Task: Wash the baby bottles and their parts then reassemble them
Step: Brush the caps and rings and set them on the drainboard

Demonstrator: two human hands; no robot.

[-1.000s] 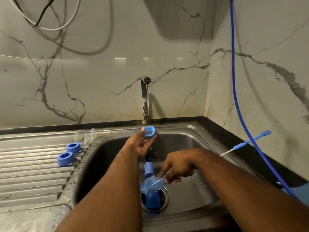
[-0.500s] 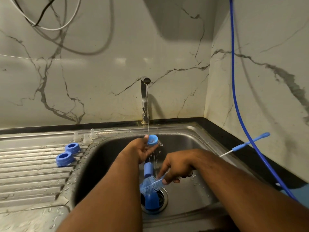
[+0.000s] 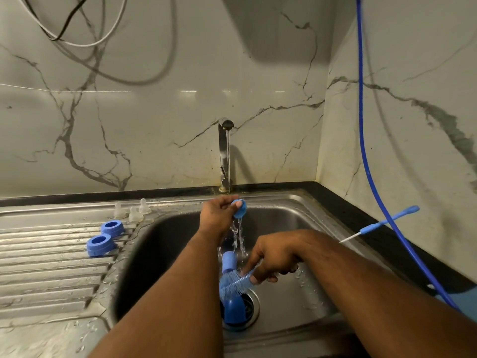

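Blue plastic ring (image 3: 239,208), small and round, is pinched between the thumb and fingertips of the left hand (image 3: 219,213) right under the thin stream from the steel tap (image 3: 224,156), and water spills off it in ragged strands into the brushed stainless sink (image 3: 296,218). The right hand (image 3: 273,257) is lower in the bowl, its fingers curled round the handle of a bottle brush (image 3: 236,282) with a dense cylinder of blue bristles. Below the bristles a smooth blue domed part (image 3: 234,310) sits on the round drain, and a short blue cylinder (image 3: 228,260) stands just behind the brush. On the ribbed steel drainboard (image 3: 46,275) left of the bowl lie two more thick blue rings (image 3: 112,227) (image 3: 100,244) side by side, and behind them three clear, soft-looking nipples (image 3: 133,214) stand upright. A thin blue brush (image 3: 382,223) with a white wire tip lies on the black bench (image 3: 402,254) at the right, below a glossy veined marble wall.
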